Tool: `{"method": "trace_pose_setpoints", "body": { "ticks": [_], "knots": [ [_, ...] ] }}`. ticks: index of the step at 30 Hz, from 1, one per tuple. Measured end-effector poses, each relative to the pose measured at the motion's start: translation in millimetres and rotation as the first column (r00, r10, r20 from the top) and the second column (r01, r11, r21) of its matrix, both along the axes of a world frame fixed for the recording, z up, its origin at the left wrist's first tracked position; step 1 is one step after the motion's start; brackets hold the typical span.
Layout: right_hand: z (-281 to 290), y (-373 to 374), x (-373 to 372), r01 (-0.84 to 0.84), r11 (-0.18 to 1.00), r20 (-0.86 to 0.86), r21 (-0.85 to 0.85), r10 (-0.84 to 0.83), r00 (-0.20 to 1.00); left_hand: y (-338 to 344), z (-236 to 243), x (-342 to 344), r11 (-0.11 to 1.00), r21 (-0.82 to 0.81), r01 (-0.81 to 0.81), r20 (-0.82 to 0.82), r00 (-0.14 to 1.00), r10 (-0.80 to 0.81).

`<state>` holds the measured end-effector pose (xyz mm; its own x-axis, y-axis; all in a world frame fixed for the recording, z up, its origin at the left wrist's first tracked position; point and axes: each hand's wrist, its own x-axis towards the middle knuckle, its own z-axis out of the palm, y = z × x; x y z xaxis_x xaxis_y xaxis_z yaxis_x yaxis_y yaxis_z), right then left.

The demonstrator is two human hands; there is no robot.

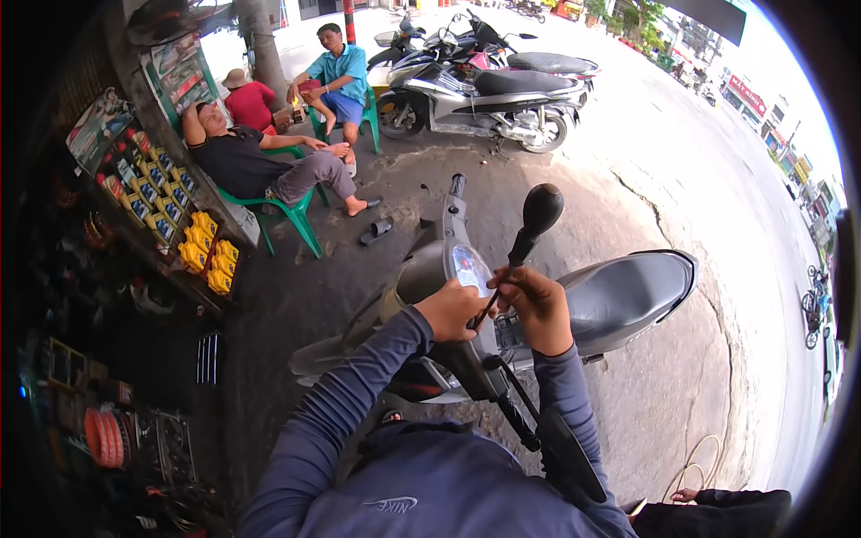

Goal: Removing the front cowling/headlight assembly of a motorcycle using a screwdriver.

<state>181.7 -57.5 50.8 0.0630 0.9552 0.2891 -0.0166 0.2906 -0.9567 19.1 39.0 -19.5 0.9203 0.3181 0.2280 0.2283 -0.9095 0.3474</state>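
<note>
A long black screwdriver (542, 213) with a bulging, rounded handle stands tilted over the front of a grey scooter (619, 291). With thumb and fingers pinched, my right hand (538, 309) holds its thin shaft below the handle. My left hand (446, 309) is closed round the shaft's lower end, just beside the scooter's instrument panel (469, 267); the tip is hidden by the fingers. Close to my right forearm, a black mirror (572, 457) rises on its stem from the near side of the handlebar (513, 417). The far handlebar grip (458, 186) points away from me.
Several parked scooters (502, 94) stand ahead. Two people sit on green chairs (300, 224) at the far left; another person (249, 100) is behind them. A rack with yellow bottles (202, 247) lines the left. At the lower right, a person's dark sleeve (735, 507) shows.
</note>
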Motion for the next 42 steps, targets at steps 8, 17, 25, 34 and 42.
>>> {"method": "trace_pose_setpoints", "body": {
  "ticks": [8,17,25,34,42],
  "knots": [
    [-3.1,-1.7,-0.1,-0.012,0.999,0.045,0.038,0.01,0.999,-4.1,5.8,-8.7,0.97,-0.229,0.078,0.139,0.989,-0.047],
    [-7.2,11.1,4.5,0.036,0.998,0.174,0.057,-0.045,0.984,-8.7,15.9,-10.4,0.935,-0.351,-0.052,0.221,0.966,0.137],
    [3.3,6.3,-0.2,0.019,0.999,0.169,0.032,-0.024,0.985,2.0,5.0,-12.6,0.888,-0.448,0.101,0.22,0.975,0.0],
    [-7.5,5.4,-2.7,0.05,0.993,0.047,0.108,-0.055,0.997,4.5,20.6,-9.9,0.883,-0.439,0.166,0.146,0.983,-0.112],
    [-0.1,4.3,-3.3,0.036,0.991,0.215,0.128,-0.063,0.975,2.2,15.9,-13.3,0.844,-0.533,0.066,0.147,0.989,0.016]
  ]
}}
